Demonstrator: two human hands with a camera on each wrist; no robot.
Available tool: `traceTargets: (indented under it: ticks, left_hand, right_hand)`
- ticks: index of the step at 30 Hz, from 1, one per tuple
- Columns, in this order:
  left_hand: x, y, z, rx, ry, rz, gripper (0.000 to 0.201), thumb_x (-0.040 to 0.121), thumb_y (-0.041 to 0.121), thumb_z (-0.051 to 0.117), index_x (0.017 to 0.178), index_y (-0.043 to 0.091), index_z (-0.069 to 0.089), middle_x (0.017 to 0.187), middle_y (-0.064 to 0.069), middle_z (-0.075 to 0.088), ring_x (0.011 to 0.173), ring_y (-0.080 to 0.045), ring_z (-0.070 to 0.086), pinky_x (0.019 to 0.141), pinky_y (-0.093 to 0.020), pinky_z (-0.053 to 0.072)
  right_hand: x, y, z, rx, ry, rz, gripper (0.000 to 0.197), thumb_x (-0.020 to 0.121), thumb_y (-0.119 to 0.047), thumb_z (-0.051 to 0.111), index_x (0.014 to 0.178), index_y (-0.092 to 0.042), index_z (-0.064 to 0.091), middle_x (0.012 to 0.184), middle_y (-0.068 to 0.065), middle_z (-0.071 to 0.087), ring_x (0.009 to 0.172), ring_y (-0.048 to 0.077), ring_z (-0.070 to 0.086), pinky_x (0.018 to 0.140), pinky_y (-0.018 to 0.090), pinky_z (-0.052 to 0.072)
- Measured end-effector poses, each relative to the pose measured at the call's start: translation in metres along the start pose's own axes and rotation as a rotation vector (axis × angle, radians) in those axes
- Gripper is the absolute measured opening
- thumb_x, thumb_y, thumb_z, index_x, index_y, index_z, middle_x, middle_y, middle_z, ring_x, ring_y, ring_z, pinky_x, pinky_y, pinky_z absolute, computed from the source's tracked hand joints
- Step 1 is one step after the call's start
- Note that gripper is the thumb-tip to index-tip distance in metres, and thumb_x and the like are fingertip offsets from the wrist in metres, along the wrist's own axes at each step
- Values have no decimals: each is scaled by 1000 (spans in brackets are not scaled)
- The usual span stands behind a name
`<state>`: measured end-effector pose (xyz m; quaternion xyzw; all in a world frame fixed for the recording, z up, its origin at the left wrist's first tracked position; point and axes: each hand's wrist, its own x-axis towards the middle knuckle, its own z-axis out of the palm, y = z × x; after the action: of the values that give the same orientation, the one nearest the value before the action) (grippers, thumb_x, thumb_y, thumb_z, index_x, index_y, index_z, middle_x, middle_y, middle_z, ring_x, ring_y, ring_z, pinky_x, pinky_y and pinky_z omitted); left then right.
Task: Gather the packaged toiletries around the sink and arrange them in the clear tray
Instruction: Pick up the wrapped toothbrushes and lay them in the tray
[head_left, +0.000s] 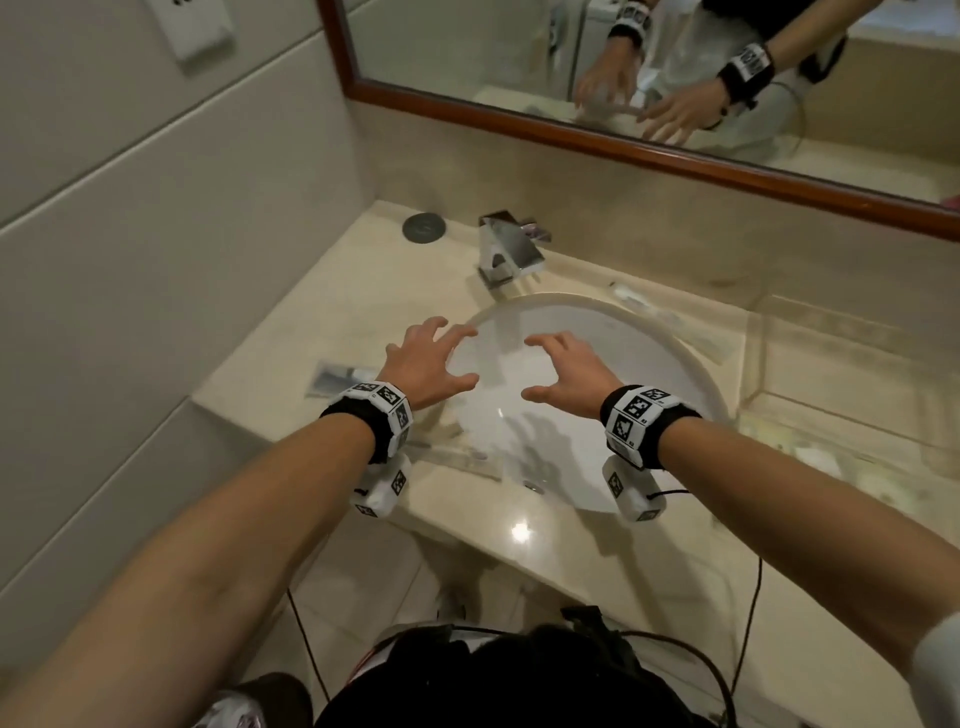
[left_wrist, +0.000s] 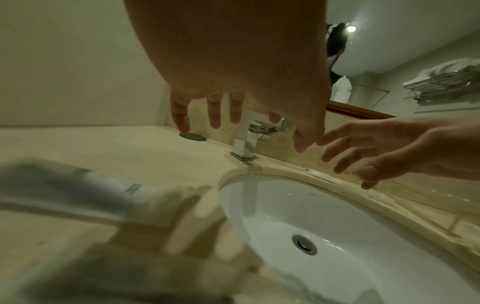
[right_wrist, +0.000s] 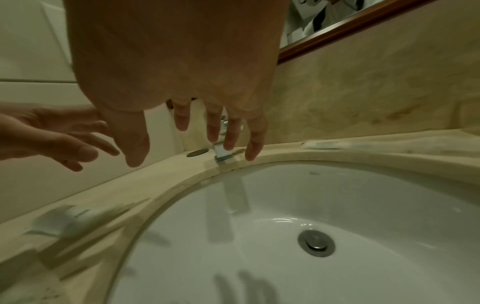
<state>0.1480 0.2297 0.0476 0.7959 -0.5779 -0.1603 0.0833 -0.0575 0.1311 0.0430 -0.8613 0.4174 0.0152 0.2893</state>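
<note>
I am holding my left hand (head_left: 426, 364) and right hand (head_left: 569, 371) spread and empty above the sink (head_left: 691, 364), since a packet (head_left: 337, 376) is lying left of it and the clear tray (head_left: 852, 364) right of it.

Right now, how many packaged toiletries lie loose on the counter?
3: grey packet left of sink, clear packet at its front-left rim, long packet behind it; others possibly hidden.

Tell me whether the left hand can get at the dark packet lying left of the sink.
Probably yes. The left hand hovers open and empty over the sink's left rim, and the dark packet lies flat on the counter just beside that wrist, with nothing between them.
</note>
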Motion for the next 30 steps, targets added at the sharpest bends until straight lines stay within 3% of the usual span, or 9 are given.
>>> traceTargets:
  ticks: [11,17,21,24,30]
  left_hand:
    - [-12,-86,-6,-1,-38,-132,67,80,45,62,140,44,33,154,-1,23,140,-26,23,105,-52,27]
    - [-7,-109,-3,74,-117,-120,75,75,32,63,142,44,32,157,-2,19,141,-27,22,105,-50,25]
    - [1,-124,1,85,-154,-140,67,82,36,58,144,41,32,158,-5,18,142,-27,19,108,-50,22]
    - [8,-132,4,106,-177,-147,61,86,37,55,144,36,35,157,-6,20,142,-26,18,110,-49,20]
    - [20,-140,9,110,-182,-126,44,87,36,59,131,30,53,137,-3,42,130,-22,33,104,-42,24]
  right_hand:
    - [40,-73,55,-56,-272,-83,67,81,-48,70,138,-25,43,132,7,46,120,24,46,100,38,40]
    - [50,-91,73,-220,-466,-48,50,77,-58,68,115,-26,61,109,-3,65,99,18,59,87,34,48]
    - [52,-94,86,-311,-507,-75,36,78,-53,69,102,-27,61,103,-4,66,91,19,59,80,33,49]
    - [54,-98,89,-339,-520,-87,27,83,-42,66,101,-23,65,100,-1,67,88,21,59,75,31,48]
    - [64,-97,79,-345,-450,-15,23,89,-29,58,107,-21,70,102,3,68,84,21,56,71,29,42]
